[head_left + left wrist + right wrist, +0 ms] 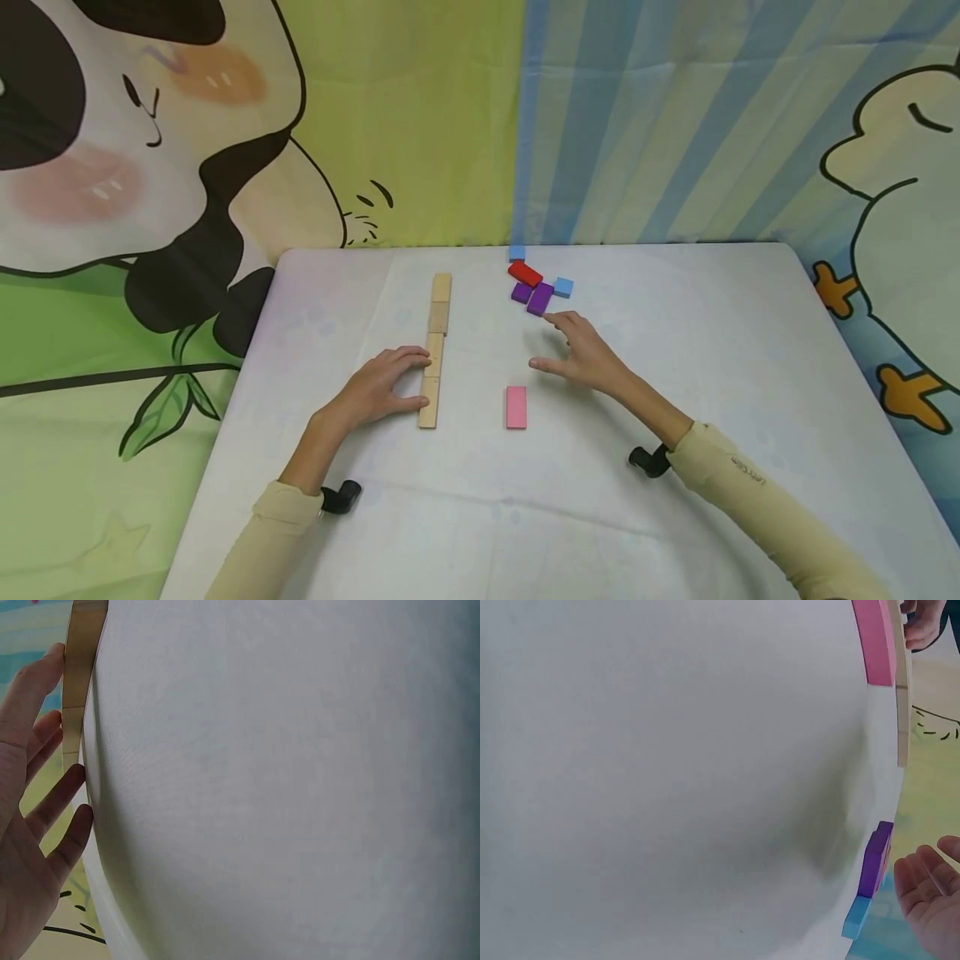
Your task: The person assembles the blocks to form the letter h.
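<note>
we see the left hand (381,386), fingers spread, beside the row of wooden blocks (437,348) on the surface (480,508), and the right hand (588,357), thumb parted from fingers, near the larger purple block (540,298); light contact should avoid skewing the row.

Your left hand's grip (19,851) was at the left edge, its fingers (73,834) spread apart and uncurled. Your thumb's tip lay at the side of a row of wooden blocks (81,660), which ran down from the top edge with thin seams across it. White tabletop (262,780) filled most of the view; behind your fingers showed a blue and green backdrop (30,628) with black drawn lines.
</note>
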A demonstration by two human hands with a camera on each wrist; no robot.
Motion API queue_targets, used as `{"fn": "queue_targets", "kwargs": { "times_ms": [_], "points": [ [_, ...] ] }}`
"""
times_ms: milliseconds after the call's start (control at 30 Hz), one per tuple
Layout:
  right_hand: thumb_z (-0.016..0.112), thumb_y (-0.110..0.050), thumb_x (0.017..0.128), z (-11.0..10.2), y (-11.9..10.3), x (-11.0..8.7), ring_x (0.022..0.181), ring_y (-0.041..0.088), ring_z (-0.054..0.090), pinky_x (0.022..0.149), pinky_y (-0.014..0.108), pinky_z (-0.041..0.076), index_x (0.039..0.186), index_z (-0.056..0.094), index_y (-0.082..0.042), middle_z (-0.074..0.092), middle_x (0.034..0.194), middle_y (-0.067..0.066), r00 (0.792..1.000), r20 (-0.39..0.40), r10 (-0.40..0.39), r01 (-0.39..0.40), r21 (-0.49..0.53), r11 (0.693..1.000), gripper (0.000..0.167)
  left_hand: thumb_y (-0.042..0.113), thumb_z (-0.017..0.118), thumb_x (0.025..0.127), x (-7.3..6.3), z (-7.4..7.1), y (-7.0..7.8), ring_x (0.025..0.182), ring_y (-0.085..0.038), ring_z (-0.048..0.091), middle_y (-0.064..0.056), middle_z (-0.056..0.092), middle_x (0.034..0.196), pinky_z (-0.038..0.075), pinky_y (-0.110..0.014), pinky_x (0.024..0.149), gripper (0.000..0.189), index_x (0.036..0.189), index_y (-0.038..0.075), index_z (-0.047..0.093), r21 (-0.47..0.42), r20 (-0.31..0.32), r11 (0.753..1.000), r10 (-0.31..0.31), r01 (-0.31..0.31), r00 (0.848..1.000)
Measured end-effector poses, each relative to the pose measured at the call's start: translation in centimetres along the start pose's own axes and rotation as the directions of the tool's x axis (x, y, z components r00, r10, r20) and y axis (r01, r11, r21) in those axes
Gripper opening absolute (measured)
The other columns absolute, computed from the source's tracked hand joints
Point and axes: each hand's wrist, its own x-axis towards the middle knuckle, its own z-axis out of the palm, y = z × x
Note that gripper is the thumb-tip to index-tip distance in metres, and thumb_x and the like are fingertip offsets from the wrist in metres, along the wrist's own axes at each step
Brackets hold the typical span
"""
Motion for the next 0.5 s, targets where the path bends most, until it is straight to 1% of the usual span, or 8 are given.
{"fn": "queue_targets", "kwargs": {
  "times_ms": [200,333,500],
  "points": [
    [0.074,-0.046,0.081,-0.2,0.8,1.6,0.129,0.034,0.045,0.102,0.053,0.047,0.144,0.041,-0.004,0.044,0.143,0.019,0.999,0.025,0.047,-0.047,0.003,0.999,0.083,0.046,0.077,0.079,-0.1,0.1,-0.1,0.132,-0.023,0.047,0.004,0.049,0.145,0.041,-0.049,0.106,0.065,0.135,0.020,0.055,-0.005,-0.002,1.000,0.000,0.000,1.000],
    [0.074,-0.043,0.082,-0.2,1.3,2.7,0.133,0.038,0.041,0.106,0.057,0.041,0.145,0.039,-0.001,0.041,0.145,0.022,0.998,0.023,0.053,-0.053,0.007,0.999,0.083,0.046,0.077,0.079,-0.1,0.2,-0.2,0.132,-0.023,0.046,0.004,0.049,0.145,0.041,-0.049,0.107,0.065,0.135,0.020,0.055,-0.007,-0.004,1.000,0.003,-0.003,1.000],
    [0.072,-0.045,0.084,-0.2,2.2,4.5,0.139,0.038,0.034,0.112,0.057,0.034,0.148,0.035,-0.002,0.035,0.150,0.023,0.995,0.034,0.096,-0.096,0.007,0.995,0.085,0.047,0.076,0.079,0.0,0.2,-0.2,0.133,-0.023,0.046,0.004,0.049,0.145,0.041,-0.049,0.107,0.065,0.135,0.020,0.055,-0.005,-0.007,1.000,0.007,-0.007,1.000]
  ]
}}
